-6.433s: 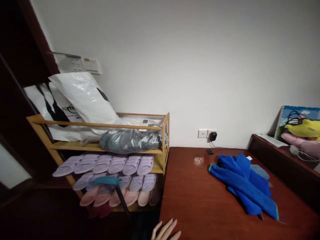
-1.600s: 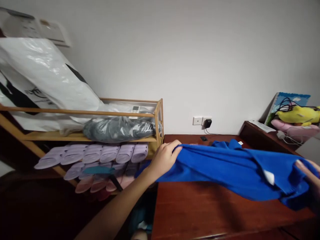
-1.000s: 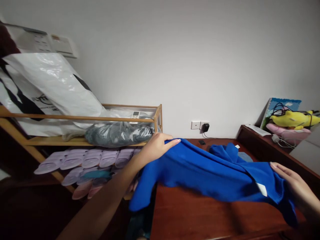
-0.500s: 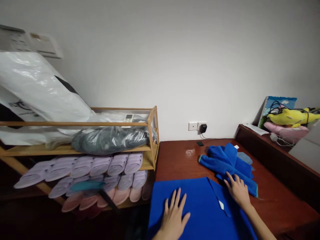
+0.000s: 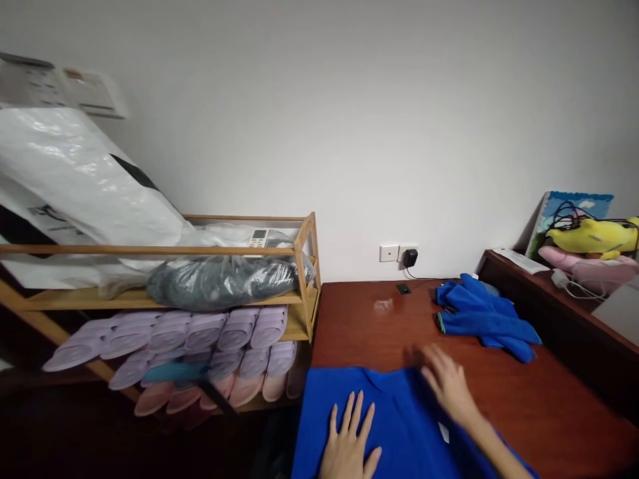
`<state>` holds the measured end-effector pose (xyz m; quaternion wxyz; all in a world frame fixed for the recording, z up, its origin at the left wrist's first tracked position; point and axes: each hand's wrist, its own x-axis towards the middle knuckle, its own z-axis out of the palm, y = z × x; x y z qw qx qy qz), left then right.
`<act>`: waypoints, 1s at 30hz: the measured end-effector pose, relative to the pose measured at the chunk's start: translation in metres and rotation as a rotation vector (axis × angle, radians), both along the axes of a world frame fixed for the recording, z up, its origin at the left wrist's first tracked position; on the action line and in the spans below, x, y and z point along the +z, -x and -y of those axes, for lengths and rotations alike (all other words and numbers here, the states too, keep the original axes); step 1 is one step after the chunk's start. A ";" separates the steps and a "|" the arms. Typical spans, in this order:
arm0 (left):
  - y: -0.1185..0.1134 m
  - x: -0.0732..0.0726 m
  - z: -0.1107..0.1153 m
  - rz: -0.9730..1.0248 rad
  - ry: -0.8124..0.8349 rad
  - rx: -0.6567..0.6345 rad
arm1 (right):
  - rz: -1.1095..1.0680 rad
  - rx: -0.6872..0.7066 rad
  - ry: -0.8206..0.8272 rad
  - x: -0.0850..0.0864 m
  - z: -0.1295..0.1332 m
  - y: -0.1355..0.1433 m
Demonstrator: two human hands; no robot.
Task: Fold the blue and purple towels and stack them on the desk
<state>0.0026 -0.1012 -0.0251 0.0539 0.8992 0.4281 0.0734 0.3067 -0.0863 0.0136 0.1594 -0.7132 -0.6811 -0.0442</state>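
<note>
A large blue cloth (image 5: 394, 416) with a small white tag lies spread over the near edge of the reddish-brown table. My left hand (image 5: 351, 439) rests flat on it, fingers spread. My right hand (image 5: 446, 386) is at the cloth's upper right edge, its fingers stretched out and slightly smeared by motion, with nothing visible in them. Whether it touches the cloth I cannot tell. Beyond it, a crumpled blue cloth (image 5: 486, 319) with green-edged trim lies apart from both hands.
The table (image 5: 359, 326) meets a white wall with a black plug (image 5: 410, 258) in a socket. On the left stands a wooden rack (image 5: 305, 276) with bagged items and rows of slippers (image 5: 269, 326). A raised ledge at right carries a yellow plush toy (image 5: 592, 237) and cables.
The crumpled cloth has shifted right and back, away from my right hand. My right hand has moved left to the spread cloth's edge, which is now rumpled. My left hand stays flat.
</note>
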 end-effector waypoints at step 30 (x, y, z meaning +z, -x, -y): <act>0.040 0.010 -0.070 0.010 -0.099 0.289 | 0.197 -0.419 0.101 -0.056 0.046 -0.056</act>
